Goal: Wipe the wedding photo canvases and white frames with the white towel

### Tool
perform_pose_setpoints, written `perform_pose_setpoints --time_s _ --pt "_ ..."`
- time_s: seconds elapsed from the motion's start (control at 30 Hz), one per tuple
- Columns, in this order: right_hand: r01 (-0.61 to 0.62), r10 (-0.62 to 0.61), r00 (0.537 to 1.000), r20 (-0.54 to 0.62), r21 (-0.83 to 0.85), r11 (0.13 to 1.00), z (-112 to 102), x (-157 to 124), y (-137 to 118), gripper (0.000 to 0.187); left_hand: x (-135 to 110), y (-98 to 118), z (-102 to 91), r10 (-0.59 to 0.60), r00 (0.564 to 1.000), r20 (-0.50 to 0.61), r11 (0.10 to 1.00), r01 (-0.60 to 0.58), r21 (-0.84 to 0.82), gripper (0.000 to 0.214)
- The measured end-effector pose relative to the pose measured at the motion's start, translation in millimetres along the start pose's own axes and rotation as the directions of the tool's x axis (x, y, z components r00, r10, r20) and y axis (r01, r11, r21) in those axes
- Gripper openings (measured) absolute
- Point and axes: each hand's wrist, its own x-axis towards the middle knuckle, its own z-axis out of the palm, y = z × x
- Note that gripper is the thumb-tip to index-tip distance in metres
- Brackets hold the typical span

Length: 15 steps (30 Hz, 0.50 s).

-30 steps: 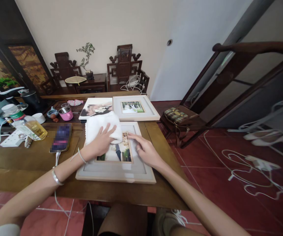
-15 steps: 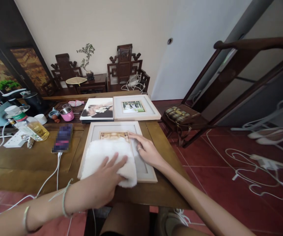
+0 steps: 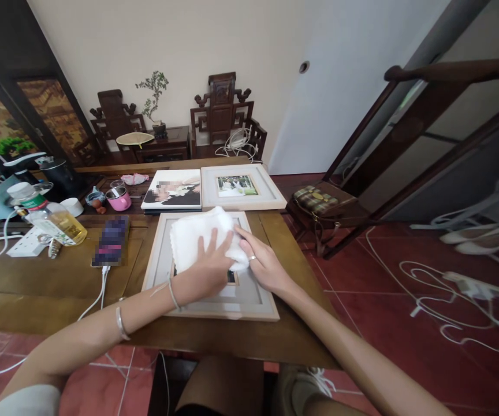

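A light wooden picture frame (image 3: pixel 258 309) with a pale mat lies flat near the table's front edge. A white fluffy cloth (image 3: pixel 193 231) covers its upper middle, hiding most of the small picture inside. My left hand (image 3: pixel 208 260) presses on this cloth from above, palm down, fingers spread. My right hand (image 3: pixel 267 263), with a ring on one finger, rests at the frame's right side. Its index finger and thumb are apart and meet the cloth's right edge; whether they pinch it cannot be made out.
Behind lie a second framed photo (image 3: pixel 243 188) and a photo panel (image 3: pixel 171 190). Leftward on the table are a phone (image 3: pixel 111 241) on a cable, an oil-coloured bottle (image 3: pixel 61 222), a power strip (image 3: pixel 26 242) and a pink cup (image 3: pixel 119 198). A chair (image 3: pixel 362 167) holding a plaid bag (image 3: pixel 314 199) stands right.
My left hand has slid the cloth up and away from me across the frame, uncovering its lower part. My right hand stays near the frame's right side, now touching the cloth's edge.
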Motion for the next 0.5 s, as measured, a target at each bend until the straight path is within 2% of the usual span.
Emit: perform_pose_setpoints --time_s 0.27,0.37,0.5 --pt "0.035 -0.034 0.999 0.038 -0.006 0.999 2.5 1.2 5.1 0.04 -60.6 28.4 -25.8 0.177 0.972 0.152 0.984 -0.179 -0.004 0.031" --pt "0.055 -0.055 0.998 0.045 -0.001 0.999 3.5 1.7 6.9 0.039 -71.0 32.5 -28.3 0.159 0.975 0.152 0.987 -0.153 -0.056 0.036" --pt "0.086 -0.086 0.995 0.055 0.003 0.996 3.5 1.5 12.1 0.053 -67.4 30.3 -25.2 0.11 0.981 0.16 0.991 -0.095 -0.098 0.037"
